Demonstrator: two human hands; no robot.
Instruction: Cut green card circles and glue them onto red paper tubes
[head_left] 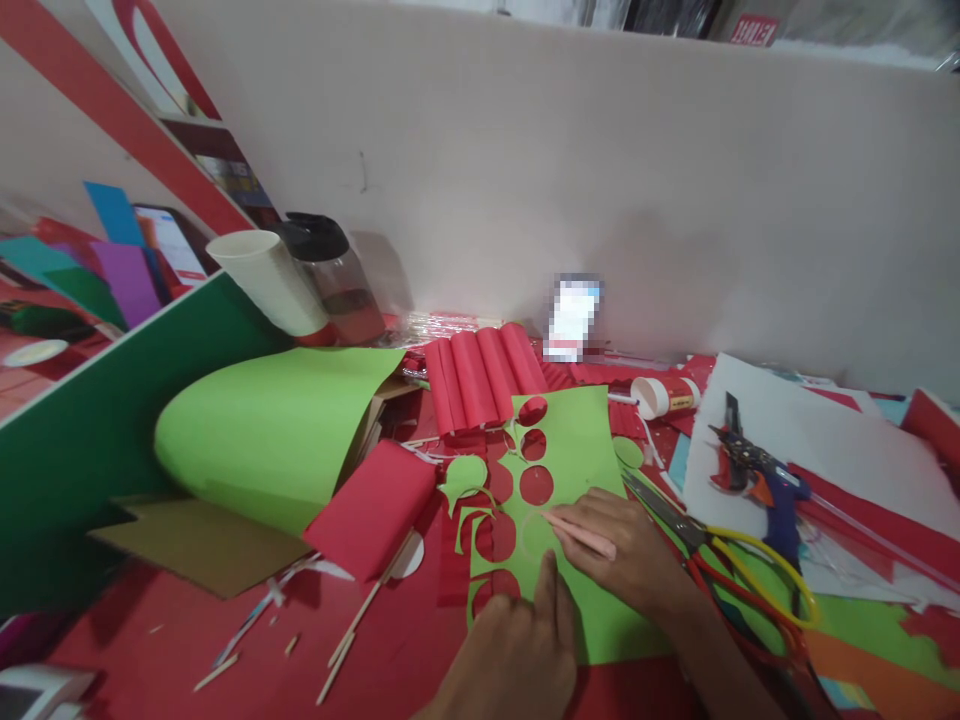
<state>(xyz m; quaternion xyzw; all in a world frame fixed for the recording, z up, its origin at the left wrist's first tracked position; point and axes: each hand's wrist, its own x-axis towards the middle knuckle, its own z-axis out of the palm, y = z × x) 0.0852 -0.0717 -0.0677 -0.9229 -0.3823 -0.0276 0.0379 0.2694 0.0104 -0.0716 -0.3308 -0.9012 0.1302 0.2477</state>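
Note:
A light green paper sheet (600, 600) with several round holes lies on the red table. My right hand (615, 540) is closed round a slim pink pen-shaped tool (581, 533), its tip on the edge of a faint circle (538, 537) marked in the sheet. What kind of tip it has is too small to tell. My left hand (517, 650) rests on the lower part of the sheet, index finger stretched out and its tip just below that circle. A cut green disc (466, 472) and curled green scraps (472, 525) lie left of the holes.
Yellow-and-red-handled scissors (701, 540) lie by my right arm, with a blue glue gun (784, 500) beyond. Rolled red paper (487, 375), a phone (574, 318) and a glue stick (667, 397) are behind. At left stand curled green paper (262, 430), a cup (270, 280) and a bottle (337, 280).

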